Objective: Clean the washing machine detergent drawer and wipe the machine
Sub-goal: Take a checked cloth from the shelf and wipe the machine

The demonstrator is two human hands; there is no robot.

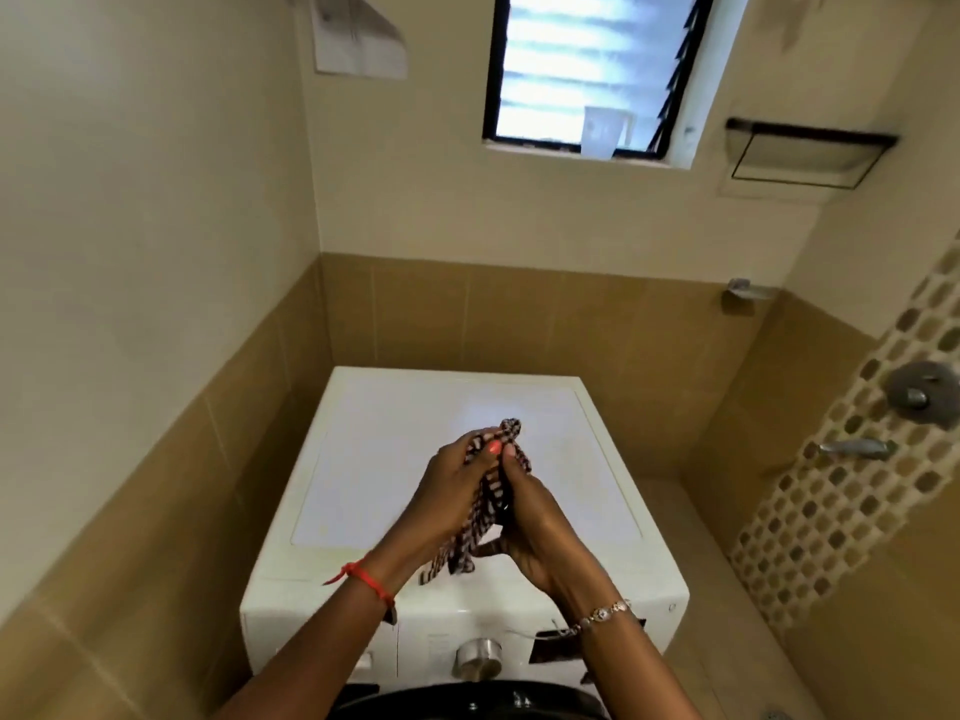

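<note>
A white front-loading washing machine (395, 459) stands against the tiled back wall, its flat top facing me. Above the middle of that top, my left hand (452, 491) and my right hand (535, 522) hold a checked dark-and-light cloth (491, 498) bunched up between them. Both hands curl round the cloth, whose ends stick out above the fingertips and hang down below the palms. The front panel shows a silver dial (479, 658); my forearms hide part of it. The detergent drawer cannot be made out.
Tan tiled walls close in on the left and behind the machine. To the right, a mosaic strip carries a shower valve (922, 394) and a tap handle (854, 448). A louvred window (576, 70) and a wall shelf (808, 148) sit high up.
</note>
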